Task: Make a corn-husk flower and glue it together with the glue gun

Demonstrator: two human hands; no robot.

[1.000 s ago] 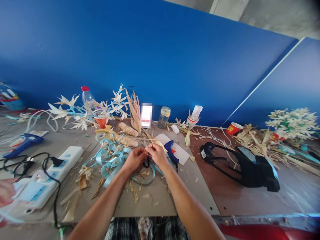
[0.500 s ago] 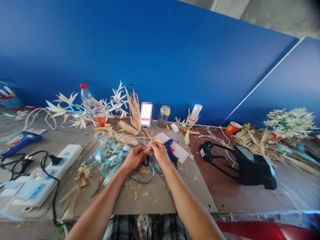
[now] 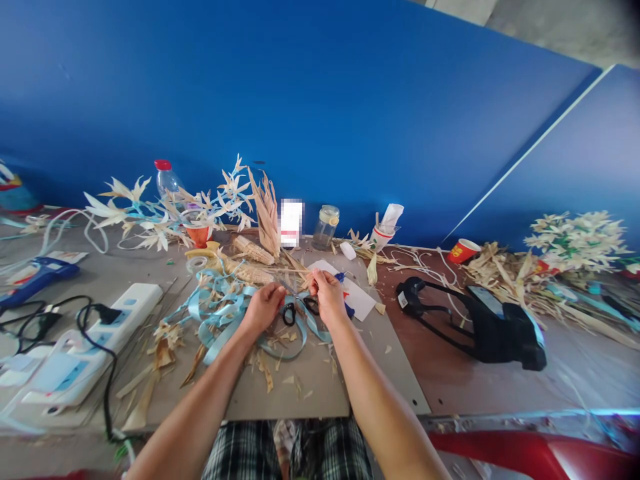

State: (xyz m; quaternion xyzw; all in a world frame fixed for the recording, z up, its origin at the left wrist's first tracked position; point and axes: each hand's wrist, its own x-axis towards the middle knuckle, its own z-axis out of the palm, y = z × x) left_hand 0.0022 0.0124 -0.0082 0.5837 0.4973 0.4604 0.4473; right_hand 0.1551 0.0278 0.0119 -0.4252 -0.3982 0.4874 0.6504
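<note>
My left hand (image 3: 267, 305) is closed in a pinch above the table, beside a tangle of light-blue ribbon (image 3: 213, 330). What its fingertips hold is too small to make out. My right hand (image 3: 326, 295) is also closed, thumb against fingers, and its contents are unclear. Between the hands lies a pair of scissors with black handles (image 3: 289, 314), the blades pointing away from me. Just beyond them are dried corn cobs (image 3: 253, 272) and a thin pale stalk. A blue glue gun (image 3: 349, 309) sits partly hidden behind my right hand, on white paper (image 3: 361, 300).
A white power strip (image 3: 133, 310) with black cables stands at left. Corn-husk flowers (image 3: 160, 233) and a glass jar (image 3: 326, 227) stand along the blue partition (image 3: 320, 100). A black strapped headset (image 3: 480, 327) lies at right. Husk scraps (image 3: 267, 373) litter the front.
My hands were together at the fingertips and have moved apart, left hand to the left and right hand slightly right. The scissors between them are now more exposed. The view has shifted slightly.
</note>
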